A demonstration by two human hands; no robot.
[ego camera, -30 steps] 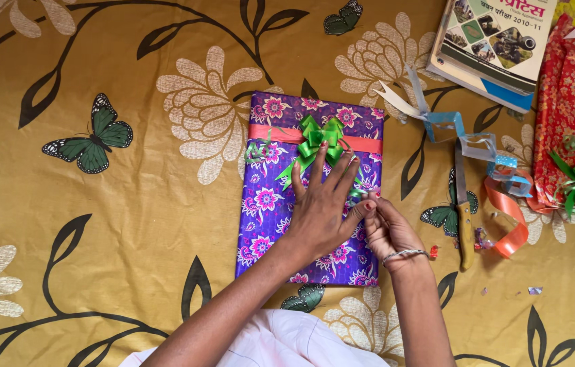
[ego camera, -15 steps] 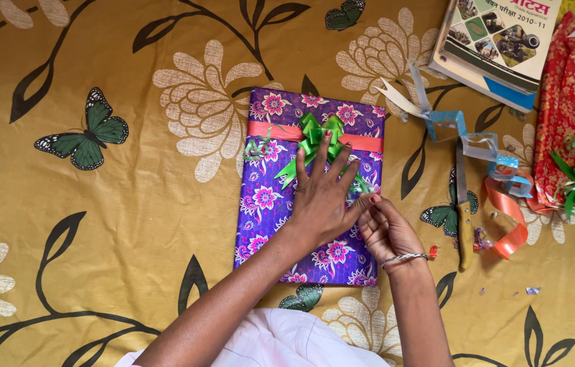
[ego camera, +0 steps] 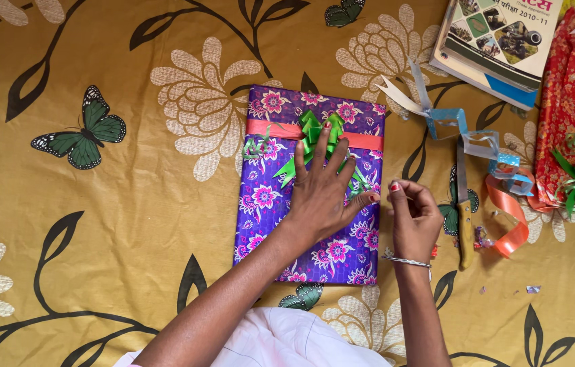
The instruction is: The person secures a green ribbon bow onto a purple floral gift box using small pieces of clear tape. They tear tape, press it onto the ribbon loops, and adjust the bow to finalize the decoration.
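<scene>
One camera, worn on the person's head, looks almost straight down on a gold floral bedsheet [ego camera: 97,224]. The person's own forearms enter from the bottom edge, so the top of the frame lies farthest from them. It sits near enough that the purple wrapped gift [ego camera: 281,197] fills the centre, with the left hand [ego camera: 321,197] and right hand [ego camera: 413,221] just below the middle. A book [ego camera: 498,41] is cut off by the top right edge. No second view shares the scene.
</scene>
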